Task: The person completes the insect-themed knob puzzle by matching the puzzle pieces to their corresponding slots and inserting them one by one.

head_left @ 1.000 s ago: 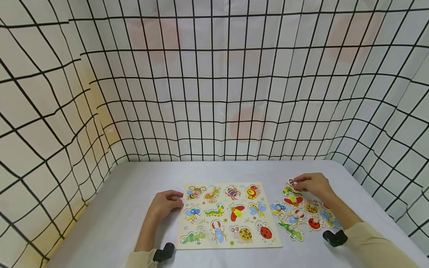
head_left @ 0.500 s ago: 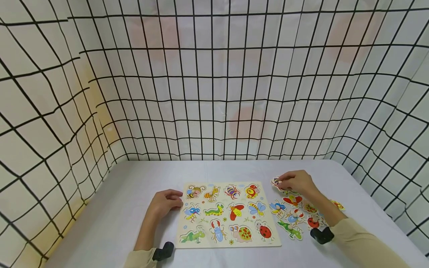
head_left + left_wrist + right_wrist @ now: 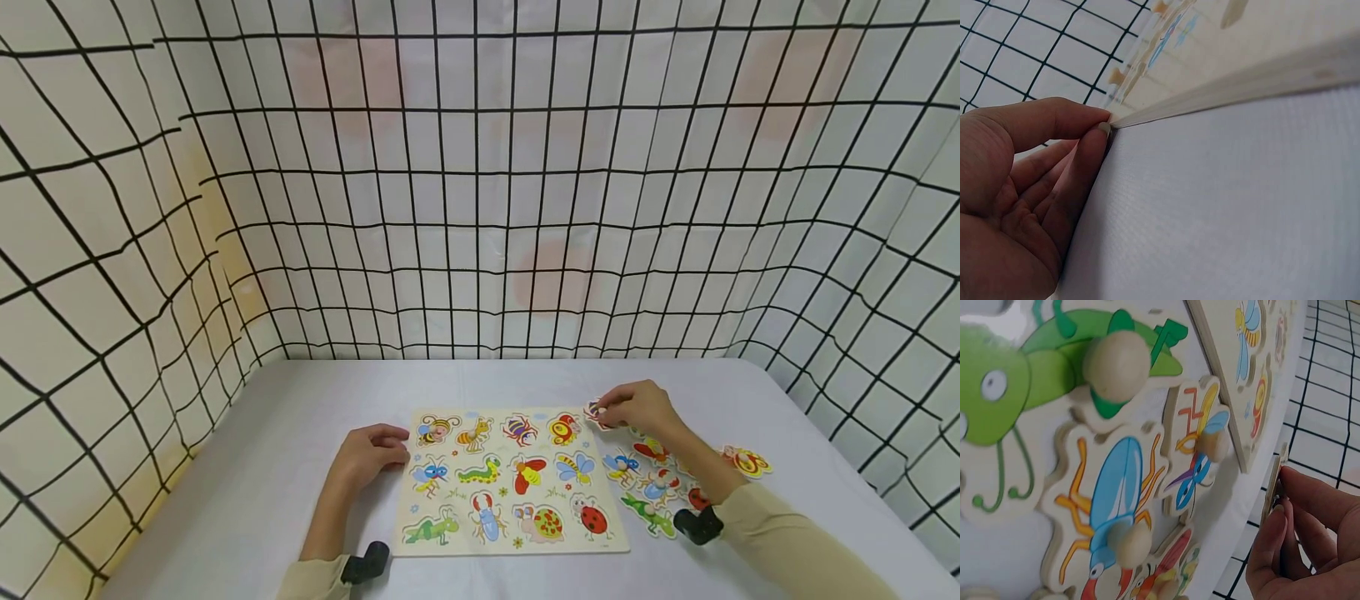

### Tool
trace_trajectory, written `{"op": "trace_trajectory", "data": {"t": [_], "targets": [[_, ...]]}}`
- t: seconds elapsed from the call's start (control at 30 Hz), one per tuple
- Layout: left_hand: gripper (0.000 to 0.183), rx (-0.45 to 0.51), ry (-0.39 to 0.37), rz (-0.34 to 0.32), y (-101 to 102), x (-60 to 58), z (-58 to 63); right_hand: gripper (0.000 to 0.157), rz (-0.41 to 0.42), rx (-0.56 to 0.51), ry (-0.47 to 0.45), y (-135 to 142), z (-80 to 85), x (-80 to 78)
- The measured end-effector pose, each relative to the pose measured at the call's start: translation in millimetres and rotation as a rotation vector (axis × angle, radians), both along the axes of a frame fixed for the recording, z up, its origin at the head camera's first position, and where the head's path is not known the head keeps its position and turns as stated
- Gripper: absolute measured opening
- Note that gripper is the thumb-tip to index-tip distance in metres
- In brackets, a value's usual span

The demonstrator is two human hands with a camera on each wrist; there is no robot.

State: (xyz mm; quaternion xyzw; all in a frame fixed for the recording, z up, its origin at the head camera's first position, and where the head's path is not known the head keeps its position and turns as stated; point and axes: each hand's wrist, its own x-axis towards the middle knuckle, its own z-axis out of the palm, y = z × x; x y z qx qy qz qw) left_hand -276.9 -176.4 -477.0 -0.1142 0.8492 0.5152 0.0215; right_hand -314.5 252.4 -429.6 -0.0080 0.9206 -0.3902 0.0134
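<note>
My right hand point(image 3: 637, 408) pinches a spider puzzle piece point(image 3: 592, 410) by its knob, just off the board's far right corner. In the right wrist view the piece point(image 3: 1270, 490) appears edge-on between thumb and fingers. The insect puzzle board point(image 3: 498, 486) lies flat, with printed bugs in its recesses. At its left edge rests my left hand point(image 3: 367, 458), fingertips and thumb touching the side. The left wrist view has that hand point(image 3: 1029, 187) against the board edge point(image 3: 1210, 94), fingers loosely bent.
Right of the board lie loose knobbed pieces: a grasshopper point(image 3: 648, 515), a mosquito point(image 3: 622, 467), a stag beetle point(image 3: 660, 485), a red-winged fly point(image 3: 649, 450) and a red-and-yellow bug point(image 3: 747, 461). My right forearm covers others. A black-gridded white wall point(image 3: 495, 196) surrounds the table.
The right hand has carried the spider piece leftward from the pile to beside the board's far right corner, uncovering the red-and-yellow bug. The left hand stays at the board's edge.
</note>
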Motion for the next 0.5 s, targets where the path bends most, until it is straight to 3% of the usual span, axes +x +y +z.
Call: {"op": "trace_trajectory", "data": {"t": [0.5], "targets": [[0.026, -0.003, 0.004, 0.012, 0.6, 1.0, 0.5, 0.018, 0.057, -0.002, 0.036, -28.9, -4.7, 0.9]]}}
